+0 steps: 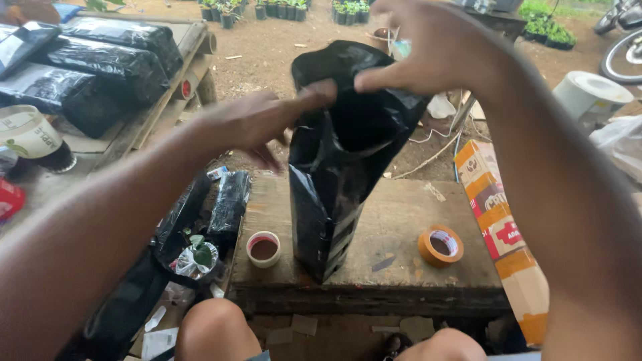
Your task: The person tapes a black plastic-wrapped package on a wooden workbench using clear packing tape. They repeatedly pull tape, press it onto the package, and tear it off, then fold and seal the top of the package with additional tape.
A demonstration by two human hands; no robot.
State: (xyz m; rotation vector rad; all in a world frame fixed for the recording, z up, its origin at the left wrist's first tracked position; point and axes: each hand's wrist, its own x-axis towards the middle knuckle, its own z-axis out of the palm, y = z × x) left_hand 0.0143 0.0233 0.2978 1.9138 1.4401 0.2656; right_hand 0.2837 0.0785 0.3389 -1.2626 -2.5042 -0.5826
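A tall black plastic bag [334, 194] stands upright on a low wooden bench [394, 220]. My left hand [257, 120] pinches the bag's top rim on the left side. On the right side of that rim my right hand [435, 47] grips the plastic from above. Between the two hands the mouth of the bag is held apart. The bag's inside is dark and I cannot see what it holds.
On the bench lie a white tape roll [263, 249] and an orange tape roll [441, 245]. A cardboard carton [501, 234] leans at the bench's right. Packed black bags [100, 63] lie on a platform at the left. More black bags [227, 204] and a small seedling [198, 254] sit below left.
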